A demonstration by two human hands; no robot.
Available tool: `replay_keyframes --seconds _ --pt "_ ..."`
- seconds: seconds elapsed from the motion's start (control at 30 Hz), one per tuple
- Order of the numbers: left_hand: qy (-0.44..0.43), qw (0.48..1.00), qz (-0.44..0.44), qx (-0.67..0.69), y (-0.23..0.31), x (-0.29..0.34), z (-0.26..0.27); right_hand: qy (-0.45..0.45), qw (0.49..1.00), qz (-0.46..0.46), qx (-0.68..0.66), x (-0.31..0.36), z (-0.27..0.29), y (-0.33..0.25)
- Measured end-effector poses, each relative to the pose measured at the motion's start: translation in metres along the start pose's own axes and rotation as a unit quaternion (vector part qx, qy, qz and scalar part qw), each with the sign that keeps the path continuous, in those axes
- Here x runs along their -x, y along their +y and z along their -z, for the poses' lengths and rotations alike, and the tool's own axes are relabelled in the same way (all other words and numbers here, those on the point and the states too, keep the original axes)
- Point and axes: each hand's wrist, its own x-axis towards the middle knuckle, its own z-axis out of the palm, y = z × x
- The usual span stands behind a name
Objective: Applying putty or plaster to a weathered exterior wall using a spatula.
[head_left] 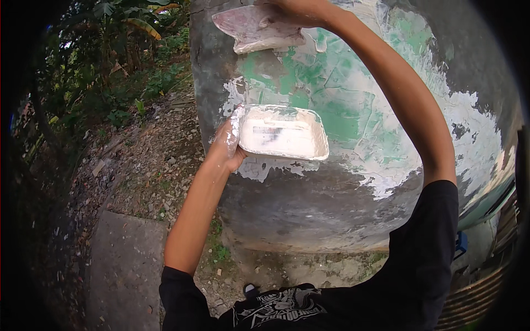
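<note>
My left hand point(232, 140) grips the left end of a shallow rectangular plastic tub point(323, 144), with white smears on the thumb. Inside is white putty point(284, 144), thinly coating the floor and sides. At the top of the view my right hand point(290, 10) is closed on a flat pinkish spreader point(251, 25) smeared with white paste; the picture's upper edge cuts off part of both. The spreader lies close to the wall point(309, 209), and I cannot tell whether it touches. White putty point(381, 138) covers much of the green and grey surface in uneven patches.
A rubble-strewn dirt path point(149, 171) runs along the wall's left side, with green plants point(132, 49) beyond it. A concrete slab point(127, 259) lies at the lower left. Ribbed sheeting point(475, 298) and a blue object point(460, 244) stand at the lower right.
</note>
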Motion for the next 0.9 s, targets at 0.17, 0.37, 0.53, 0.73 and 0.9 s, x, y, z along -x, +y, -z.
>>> replay_keyframes --seconds 0.17,0.37,0.53,0.73,0.9 --pt "0.007 1.000 -0.005 0.008 -0.006 0.005 -0.010 -0.128 0.992 -0.005 0.004 0.013 -0.008 0.002" --pt "0.042 0.999 -0.014 0.016 -0.009 0.018 -0.023 -0.006 0.999 0.013 0.042 -0.006 -0.012 0.009" --pt "0.045 0.999 -0.016 -0.007 -0.006 0.026 -0.028 0.053 0.998 0.024 -0.021 -0.010 -0.008 0.022" --pt "0.038 0.999 -0.014 -0.034 -0.002 0.032 -0.023 -0.064 0.995 0.044 -0.059 0.048 0.026 0.035" --pt "0.044 0.999 -0.010 -0.011 -0.010 0.022 -0.025 -0.239 0.968 0.067 0.047 0.059 0.037 0.024"
